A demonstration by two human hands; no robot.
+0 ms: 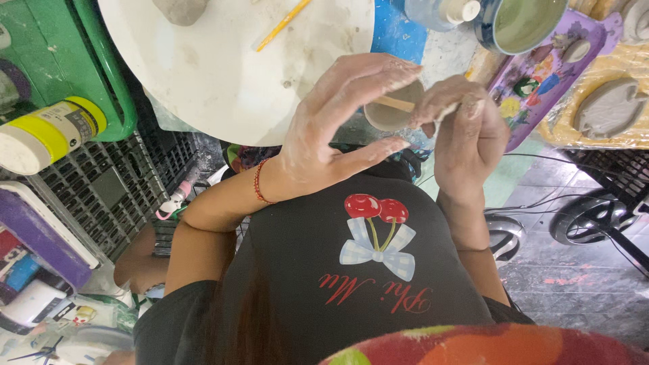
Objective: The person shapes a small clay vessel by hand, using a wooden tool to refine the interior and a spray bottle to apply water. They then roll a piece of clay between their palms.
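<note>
My left hand (338,125), smeared with pale clay, cups a small round grey clay cup (387,116) between fingers and thumb, over my lap. A red string bracelet sits on that wrist. My right hand (466,128) grips a thin wooden tool (395,103) whose tip lies across the cup's mouth. Both hands hover just off the edge of a round white work board (223,67).
A yellow brush (282,24) and a grey clay lump (179,10) lie on the board. A yellow-lidded jar (47,132) rests on a black crate (101,189) at left. A blue-rimmed water bowl (524,23), purple tray (547,74) and a flat clay piece (612,108) are at right.
</note>
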